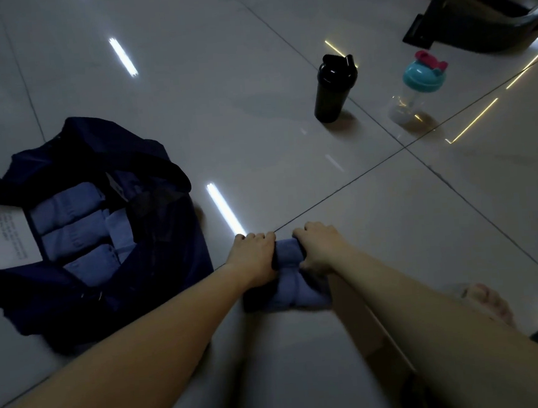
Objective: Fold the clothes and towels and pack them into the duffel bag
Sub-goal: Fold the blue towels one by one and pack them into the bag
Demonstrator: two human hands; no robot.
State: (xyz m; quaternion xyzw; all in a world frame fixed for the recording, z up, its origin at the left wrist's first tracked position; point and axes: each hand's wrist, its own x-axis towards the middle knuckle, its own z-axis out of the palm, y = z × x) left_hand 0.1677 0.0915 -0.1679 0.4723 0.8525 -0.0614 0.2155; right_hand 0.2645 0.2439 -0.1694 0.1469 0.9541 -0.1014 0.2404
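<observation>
A blue cloth (289, 284), folded into a small thick bundle, lies on the tiled floor in front of me. My left hand (255, 253) grips its far left end with curled fingers. My right hand (319, 245) grips its far right end the same way. To the left lies the open dark navy duffel bag (159, 296). Several rolled blue cloths (69, 216) sit side by side inside it, next to a white label (6, 235).
A black shaker bottle (333, 91) and a clear bottle with a teal and pink lid (418, 87) stand on the floor beyond the cloth. Dark furniture (471, 10) fills the top right corner. A bare foot (488, 302) rests at the right.
</observation>
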